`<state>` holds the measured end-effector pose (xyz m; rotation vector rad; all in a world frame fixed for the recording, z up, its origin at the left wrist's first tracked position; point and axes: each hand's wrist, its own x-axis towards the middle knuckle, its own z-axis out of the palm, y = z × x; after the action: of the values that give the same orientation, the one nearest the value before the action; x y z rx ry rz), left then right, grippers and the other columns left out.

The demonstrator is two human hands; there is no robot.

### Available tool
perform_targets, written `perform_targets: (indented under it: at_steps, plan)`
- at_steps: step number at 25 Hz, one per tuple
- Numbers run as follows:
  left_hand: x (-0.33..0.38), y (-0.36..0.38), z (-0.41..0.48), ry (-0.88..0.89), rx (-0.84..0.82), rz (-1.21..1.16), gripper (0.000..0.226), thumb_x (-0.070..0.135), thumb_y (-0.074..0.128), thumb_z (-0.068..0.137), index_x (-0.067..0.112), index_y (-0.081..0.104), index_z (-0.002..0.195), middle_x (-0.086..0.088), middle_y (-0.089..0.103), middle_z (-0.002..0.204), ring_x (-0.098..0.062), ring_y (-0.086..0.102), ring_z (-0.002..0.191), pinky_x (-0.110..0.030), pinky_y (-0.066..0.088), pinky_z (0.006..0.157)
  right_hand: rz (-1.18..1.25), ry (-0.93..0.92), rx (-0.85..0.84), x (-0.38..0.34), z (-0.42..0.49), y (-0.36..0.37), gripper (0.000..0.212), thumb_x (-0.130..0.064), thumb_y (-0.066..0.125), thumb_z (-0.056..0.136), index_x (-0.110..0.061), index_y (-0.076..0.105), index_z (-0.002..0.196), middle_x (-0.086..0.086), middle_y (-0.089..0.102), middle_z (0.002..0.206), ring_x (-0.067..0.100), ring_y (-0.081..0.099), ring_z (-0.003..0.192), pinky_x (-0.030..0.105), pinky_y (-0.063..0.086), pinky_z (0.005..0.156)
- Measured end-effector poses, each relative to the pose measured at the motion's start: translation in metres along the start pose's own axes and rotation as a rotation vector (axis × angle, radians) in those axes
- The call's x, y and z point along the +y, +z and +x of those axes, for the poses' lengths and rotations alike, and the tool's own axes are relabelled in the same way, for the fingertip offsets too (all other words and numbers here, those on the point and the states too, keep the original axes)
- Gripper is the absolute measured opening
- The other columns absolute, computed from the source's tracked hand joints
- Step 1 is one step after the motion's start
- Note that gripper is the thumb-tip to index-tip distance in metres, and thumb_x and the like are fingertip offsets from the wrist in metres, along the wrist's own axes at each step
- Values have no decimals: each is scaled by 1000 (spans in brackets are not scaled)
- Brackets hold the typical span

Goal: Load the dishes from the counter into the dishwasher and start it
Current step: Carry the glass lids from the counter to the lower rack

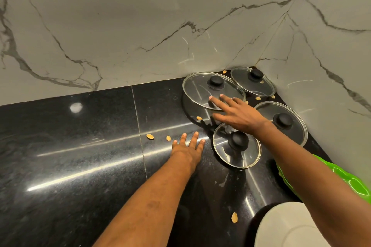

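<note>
Large glass lid point(200, 90), black knob, in the back corner of the black surface point(80, 146), beside three smaller lids point(248, 159). Right hand point(241, 115) over its near rim, grip spread. Left hand point(187, 147) flat on surface, grip spread; white plate point(285, 226) at near edge.

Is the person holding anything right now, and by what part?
Nothing is held. The right hand is spread, fingers straight, over the largest glass lid; the left hand is spread over the counter.

We read no text, label, brand, number or sign: none on the glass lids point(197, 89) at and around the fingers of the right hand point(240, 115), none on the black counter point(80, 146) beneath the fingers of the left hand point(187, 147).
</note>
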<state>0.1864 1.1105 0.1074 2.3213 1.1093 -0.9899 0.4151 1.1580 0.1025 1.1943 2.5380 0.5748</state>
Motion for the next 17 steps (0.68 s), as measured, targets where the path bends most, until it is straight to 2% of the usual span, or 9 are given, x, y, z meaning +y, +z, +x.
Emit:
perform_targets:
  at_steps: [4,7,8,11,12,14,17]
  plan:
    - [0,1,0,-3,5,8,133,13,84,72,20,-20,154,-9,-31,158,-39,-19,147,-56,4,120,-47,135,59,8,9,-14,46,-22,27,97,-2,58,124,26,32,150,49,46,126,57,53,82]
    - [0,3,1,-5,9,13,132,13,84,73,19,-19,154,-9,-31,158,-40,-19,147,-56,5,120,-43,105,46,7,21,-29,26,-13,48,93,-3,49,117,32,34,147,51,50,121,53,58,68]
    - [0,3,2,-7,15,17,132,13,84,73,19,-19,154,-9,-31,158,-40,-19,147,-56,5,120,-11,113,37,6,26,-34,29,-9,56,90,-6,44,116,33,35,145,51,52,119,50,58,62]
    - [-1,3,4,-12,16,11,131,13,84,73,20,-19,154,-8,-31,158,-39,-19,147,-56,5,120,61,208,45,0,42,-44,56,-2,69,82,-11,33,124,30,42,142,48,56,116,43,56,51]
    - [-1,3,4,-13,13,11,132,13,84,73,20,-19,154,-8,-32,158,-39,-19,147,-56,5,120,78,244,50,-3,46,-46,64,-1,69,82,-12,29,132,27,41,143,47,55,118,44,57,54]
    - [-1,3,5,-15,10,15,133,13,85,72,21,-20,154,-8,-31,158,-39,-19,147,-56,5,120,114,313,54,-12,49,-45,69,-1,62,88,-8,23,145,25,37,148,46,49,126,50,59,70]
    - [-2,5,6,-14,11,14,136,13,86,70,21,-20,154,-7,-31,159,-38,-19,147,-56,5,121,102,401,68,-21,50,-43,56,0,53,94,2,31,145,32,40,143,44,48,127,52,55,85]
